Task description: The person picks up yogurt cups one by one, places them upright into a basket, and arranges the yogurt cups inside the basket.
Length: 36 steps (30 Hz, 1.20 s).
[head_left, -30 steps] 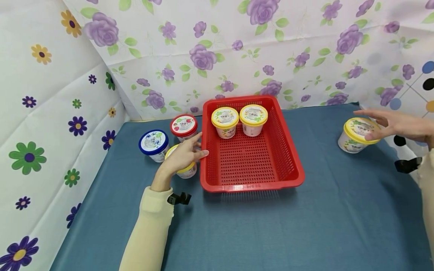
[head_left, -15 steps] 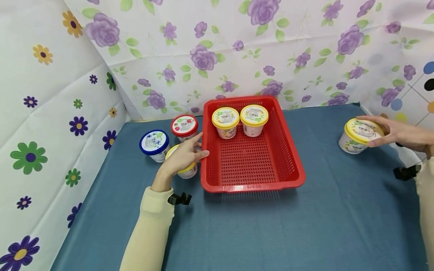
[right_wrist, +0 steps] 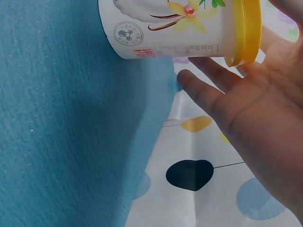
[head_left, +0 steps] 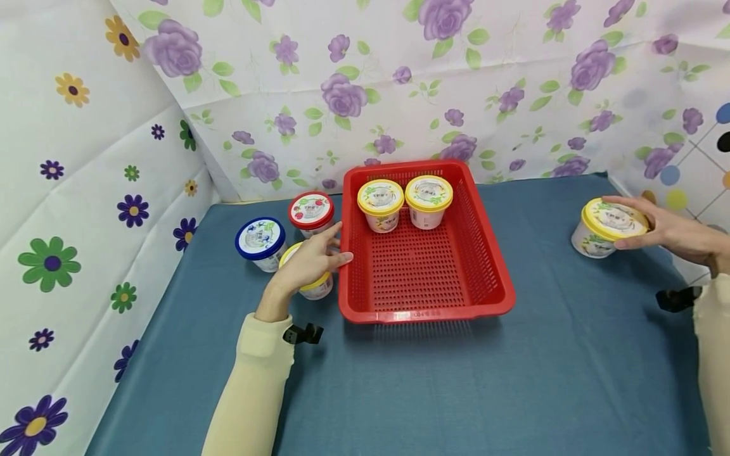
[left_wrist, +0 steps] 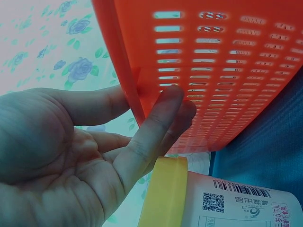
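My left hand (head_left: 308, 265) holds the left rim of a red plastic basket (head_left: 426, 315), and in the left wrist view the thumb and fingers (left_wrist: 161, 116) lie on either side of the basket's edge (left_wrist: 124, 71). Beneath that hand is a tub with a yellow lid (head_left: 317, 289), partly hidden. At the far right, my right hand (head_left: 678, 231) grips another yellow-lidded tub (head_left: 599, 237) by its lid, thumb on the near side. This tub (right_wrist: 189, 33) has a vanilla flower printed on it and stands on the cloth. Two yellow-lidded tubs (head_left: 380, 202) (head_left: 429, 199) sit side by side at the basket's back.
Left of the basket stand a blue-lidded tub (head_left: 260, 240) and a red-lidded tub (head_left: 311, 212). A blue cloth (head_left: 456, 392) covers the table. Flower-patterned sheets (head_left: 342, 95) hang behind and at the left; a dotted sheet (head_left: 698, 161) is at the right.
My right hand has come in over the right-hand tub and closed round its lid; the tub has barely moved. The left hand stays on the basket rim.
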Tool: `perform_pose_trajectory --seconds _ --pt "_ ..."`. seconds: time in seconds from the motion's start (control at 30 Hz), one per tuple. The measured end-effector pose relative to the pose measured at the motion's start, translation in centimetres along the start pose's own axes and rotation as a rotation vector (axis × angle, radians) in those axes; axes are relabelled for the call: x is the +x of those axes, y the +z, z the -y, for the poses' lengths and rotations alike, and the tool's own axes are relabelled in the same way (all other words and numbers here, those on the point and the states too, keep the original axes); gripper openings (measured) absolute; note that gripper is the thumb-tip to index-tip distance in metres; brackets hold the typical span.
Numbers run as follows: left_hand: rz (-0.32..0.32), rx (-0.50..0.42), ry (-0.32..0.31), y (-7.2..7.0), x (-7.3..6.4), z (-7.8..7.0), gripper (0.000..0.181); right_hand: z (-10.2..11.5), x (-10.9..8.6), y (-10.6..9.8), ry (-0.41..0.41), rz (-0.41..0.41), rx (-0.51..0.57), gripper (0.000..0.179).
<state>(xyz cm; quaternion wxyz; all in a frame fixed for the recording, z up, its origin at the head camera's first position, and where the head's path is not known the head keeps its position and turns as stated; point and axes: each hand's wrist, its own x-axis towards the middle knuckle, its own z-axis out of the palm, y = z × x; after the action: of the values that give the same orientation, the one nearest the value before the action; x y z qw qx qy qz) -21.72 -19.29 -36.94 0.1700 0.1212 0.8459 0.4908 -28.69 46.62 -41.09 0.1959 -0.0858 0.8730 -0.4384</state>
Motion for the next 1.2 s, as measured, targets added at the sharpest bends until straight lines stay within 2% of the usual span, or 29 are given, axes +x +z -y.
perform_pose_trajectory --seconds 0.47,0.77,1.2 --pt "-0.004 -0.015 -0.004 0.0 0.0 0.0 0.079 0.0 0.2 0.1 -0.032 -0.064 -0.056 0.096" --pt "-0.003 -0.012 0.004 0.0 0.0 0.1 0.079 -0.2 0.2 0.0 -0.026 -0.073 -0.048 0.096" --pt "-0.001 -0.024 0.005 0.0 0.1 0.0 0.080 2.1 0.4 0.5 -0.024 -0.089 -0.020 0.093"
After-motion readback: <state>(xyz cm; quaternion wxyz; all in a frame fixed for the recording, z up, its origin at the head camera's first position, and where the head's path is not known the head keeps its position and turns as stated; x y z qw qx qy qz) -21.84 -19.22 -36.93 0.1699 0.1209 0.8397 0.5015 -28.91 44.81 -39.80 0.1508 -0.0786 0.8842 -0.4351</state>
